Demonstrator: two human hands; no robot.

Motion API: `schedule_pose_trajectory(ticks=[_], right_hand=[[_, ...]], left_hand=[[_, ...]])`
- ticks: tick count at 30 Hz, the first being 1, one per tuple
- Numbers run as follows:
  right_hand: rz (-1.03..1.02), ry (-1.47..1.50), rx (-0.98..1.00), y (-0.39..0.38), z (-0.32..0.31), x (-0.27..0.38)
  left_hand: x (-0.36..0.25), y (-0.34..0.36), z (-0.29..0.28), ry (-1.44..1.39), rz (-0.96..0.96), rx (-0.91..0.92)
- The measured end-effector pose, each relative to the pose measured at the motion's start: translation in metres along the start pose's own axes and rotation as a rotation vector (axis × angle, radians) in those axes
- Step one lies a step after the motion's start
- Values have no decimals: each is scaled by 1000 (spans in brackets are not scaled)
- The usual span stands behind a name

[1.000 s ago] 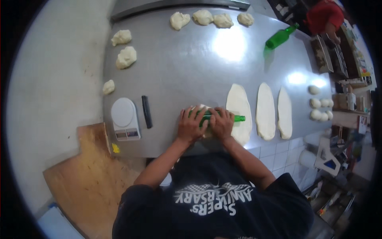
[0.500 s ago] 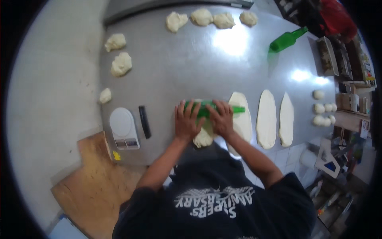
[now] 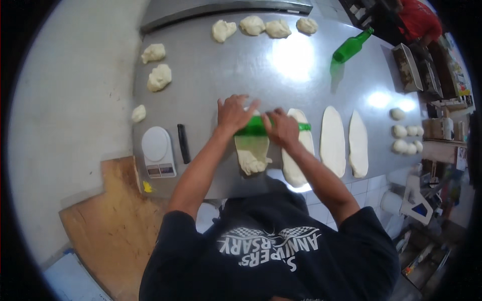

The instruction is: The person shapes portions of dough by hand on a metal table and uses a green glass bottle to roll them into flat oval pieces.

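My left hand (image 3: 234,113) and my right hand (image 3: 282,131) are closed over a green glass bottle (image 3: 253,128), lying sideways on a piece of dough (image 3: 251,155). The dough's near end is lumpy and crumpled, while its middle is flattened; its far part is mostly hidden under my hands and the bottle. Right beside it, a long flattened oval of dough (image 3: 294,169) lies partly beneath my right arm and the bottle's neck, with two narrower strips (image 3: 332,140) farther right. A white scale (image 3: 156,145) and a black bar (image 3: 183,143) are left of my hands.
The steel table (image 3: 201,75) holds several dough lumps (image 3: 223,31) along its back and left, several small balls (image 3: 400,146) at right, and another green bottle (image 3: 350,48) near the back right. Metal tins (image 3: 406,67) stand beyond; a person in red (image 3: 419,22) is at top right.
Both hands and the bottle under them have moved away from me, toward the dough's far end, uncovering more of the flattened dough between the bottle and its lumpy near end.
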State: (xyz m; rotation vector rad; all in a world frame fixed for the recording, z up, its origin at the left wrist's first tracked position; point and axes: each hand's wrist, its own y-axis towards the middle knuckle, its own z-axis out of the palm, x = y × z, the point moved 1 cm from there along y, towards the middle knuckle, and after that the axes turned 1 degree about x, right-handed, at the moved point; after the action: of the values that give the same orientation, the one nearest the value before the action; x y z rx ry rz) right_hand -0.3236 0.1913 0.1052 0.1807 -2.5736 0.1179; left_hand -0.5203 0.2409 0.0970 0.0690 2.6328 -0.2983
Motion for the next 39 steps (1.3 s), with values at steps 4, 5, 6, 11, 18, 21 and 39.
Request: schedule_pose_trajectory(ticks=[4, 5, 6, 11, 18, 21, 39], right_hand=[[-252, -121, -154, -118, 28, -25], [-289, -153, -166, -136, 27, -23], [-261, -135, -95, -165, 28, -20], [-262, -88, 90, -213, 15, -13], [-194, 153, 440, -210, -7, -10], [-219, 150, 341, -190, -17, -17], [-394, -173, -362, -29, 25, -53]], left_hand=[[-2, -108, 58, 176, 278, -299], [-1, -124, 63, 59, 279, -269], [2, -154, 73, -62, 274, -205], [9, -244, 91, -242, 306, -168], [21, -299, 86, -374, 365, -120], [11, -283, 68, -323, 360, -144], [-16, -71, 62, 109, 319, -581]])
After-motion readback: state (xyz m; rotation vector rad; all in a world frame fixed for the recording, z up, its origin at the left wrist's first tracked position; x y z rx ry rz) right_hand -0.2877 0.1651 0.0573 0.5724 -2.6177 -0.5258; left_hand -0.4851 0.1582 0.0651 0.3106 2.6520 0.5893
